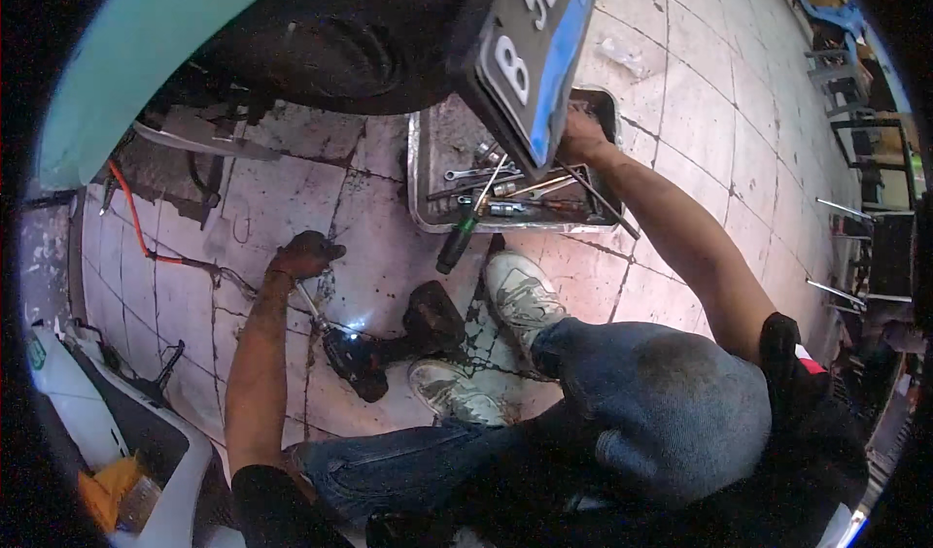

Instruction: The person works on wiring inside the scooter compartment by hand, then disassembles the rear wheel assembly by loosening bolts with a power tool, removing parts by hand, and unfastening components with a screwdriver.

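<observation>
My left hand [307,255] is low over the tiled floor, its fingers curled closed; whatever they may hold is hidden. Just below it a long bit points up from a dark cordless drill [355,361], which lies on the floor with its lamp lit and its battery [432,317] near my shoes. My right hand [583,132] reaches into a metal tray [416,184], its fingers mostly hidden behind a number plate [533,72]. Wrenches [473,173], sockets and rods lie in the tray. A screwdriver with a green and black handle [457,245] leans over its near rim.
Above hangs the dark underside of a vehicle [321,52] with a pale green panel [126,91]. An orange cable [131,203] runs along the floor at left. White body panels [83,402] stand at lower left; a clear plastic bag [622,55] lies beyond the tray. Racks line the right.
</observation>
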`<state>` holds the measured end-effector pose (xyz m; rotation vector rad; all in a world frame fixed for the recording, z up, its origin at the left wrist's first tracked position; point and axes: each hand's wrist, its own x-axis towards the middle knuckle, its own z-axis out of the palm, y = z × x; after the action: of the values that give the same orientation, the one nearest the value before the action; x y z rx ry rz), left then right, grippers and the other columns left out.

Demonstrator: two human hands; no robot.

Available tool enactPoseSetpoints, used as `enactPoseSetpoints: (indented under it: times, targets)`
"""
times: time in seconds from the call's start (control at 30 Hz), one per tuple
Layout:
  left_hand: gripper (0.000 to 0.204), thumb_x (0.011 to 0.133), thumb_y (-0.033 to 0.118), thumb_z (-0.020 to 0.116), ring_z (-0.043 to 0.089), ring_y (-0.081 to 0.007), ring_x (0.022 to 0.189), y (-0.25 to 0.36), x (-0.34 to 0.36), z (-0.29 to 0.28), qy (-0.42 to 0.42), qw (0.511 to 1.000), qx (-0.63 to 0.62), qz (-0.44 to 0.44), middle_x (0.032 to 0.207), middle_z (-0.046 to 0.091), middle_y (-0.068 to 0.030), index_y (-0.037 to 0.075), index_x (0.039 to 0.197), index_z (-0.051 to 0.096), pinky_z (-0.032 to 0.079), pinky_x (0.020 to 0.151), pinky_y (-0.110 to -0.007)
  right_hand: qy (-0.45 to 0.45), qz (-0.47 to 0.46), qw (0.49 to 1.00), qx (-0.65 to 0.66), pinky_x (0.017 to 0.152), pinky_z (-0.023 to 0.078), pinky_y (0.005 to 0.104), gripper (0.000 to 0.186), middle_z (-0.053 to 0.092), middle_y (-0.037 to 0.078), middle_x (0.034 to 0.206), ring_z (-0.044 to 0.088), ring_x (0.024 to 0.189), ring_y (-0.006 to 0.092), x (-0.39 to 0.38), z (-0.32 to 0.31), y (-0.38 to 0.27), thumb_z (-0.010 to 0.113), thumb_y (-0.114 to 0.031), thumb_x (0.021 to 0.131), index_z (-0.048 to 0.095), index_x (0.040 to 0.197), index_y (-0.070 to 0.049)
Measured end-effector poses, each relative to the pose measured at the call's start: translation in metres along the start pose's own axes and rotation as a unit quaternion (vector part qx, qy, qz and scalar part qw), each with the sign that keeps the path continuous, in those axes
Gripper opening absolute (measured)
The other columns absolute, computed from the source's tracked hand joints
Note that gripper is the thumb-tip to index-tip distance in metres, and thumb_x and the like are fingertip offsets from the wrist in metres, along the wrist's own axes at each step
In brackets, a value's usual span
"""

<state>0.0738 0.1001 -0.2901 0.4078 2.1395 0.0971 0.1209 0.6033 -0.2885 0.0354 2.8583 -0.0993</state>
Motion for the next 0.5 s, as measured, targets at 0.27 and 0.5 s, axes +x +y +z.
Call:
enactPoseSetpoints:
  times: [0.27,0.5]
  targets:
    - [0.062,0.082,0.057,0.053,0.058,-0.0361,0.099,0.046,-0.031,-0.020,0.033,0.996,-0.074,0.028,0.103,0.061,-0.0217,-0.001,0.100,0.062,0.044,0.089,-0.043,0.021,-0.145,0.987,0.066,0.086,0.045,0.0432,0.032,0.062,0.021,0.101,0.059,0.099,0.0354,0.005,-0.001,0.030,0.055,-0.013,0.080,0.055,0.110,-0.003]
    - [0.060,0.082,0.058,0.053,0.056,-0.0359,0.103,0.031,-0.015,0.006,0.035,0.996,-0.039,0.070,0.108,0.058,-0.0215,0.002,0.100,0.063,0.042,0.092,-0.043,-0.061,-0.108,0.971,0.202,0.087,0.045,0.0395,0.040,0.061,0.020,0.108,0.058,0.101,0.0336,-0.024,-0.040,-0.006,0.057,-0.005,0.077,0.053,0.116,-0.001]
